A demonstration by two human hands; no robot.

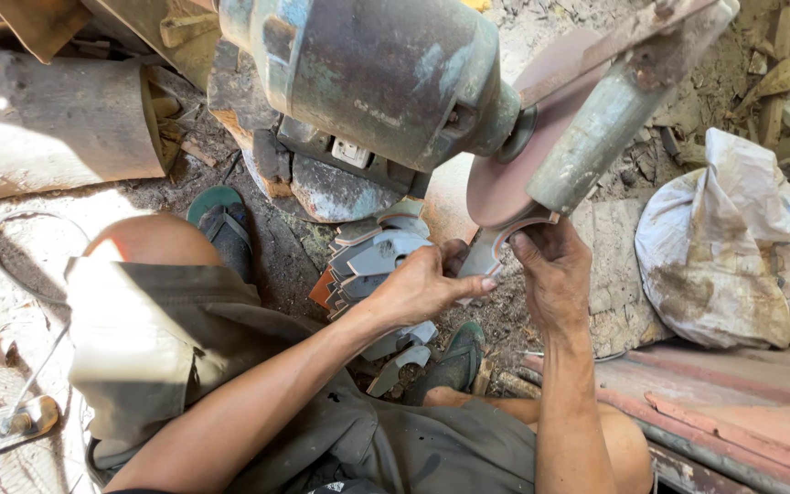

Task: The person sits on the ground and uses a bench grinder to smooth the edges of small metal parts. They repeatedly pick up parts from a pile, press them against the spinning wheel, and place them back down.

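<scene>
1. Metal is what we hold: a small curved grey blade piece, pinched from both sides.
2. Our left hand has its fingers pressed together on the near end of the piece.
3. Our right hand curls its fingers around the other side, with the thumb on top.
4. We hold the piece up right at the bottom edge of the round reddish grinding wheel; we cannot tell if they touch.
5. The wheel sits on the end of a big worn green motor.
6. Just behind our left hand is a pile of more grey blade pieces on the dirt.
7. Our sandals rest on the ground by the pile.
8. A dirty white sack lies off to the right.
</scene>
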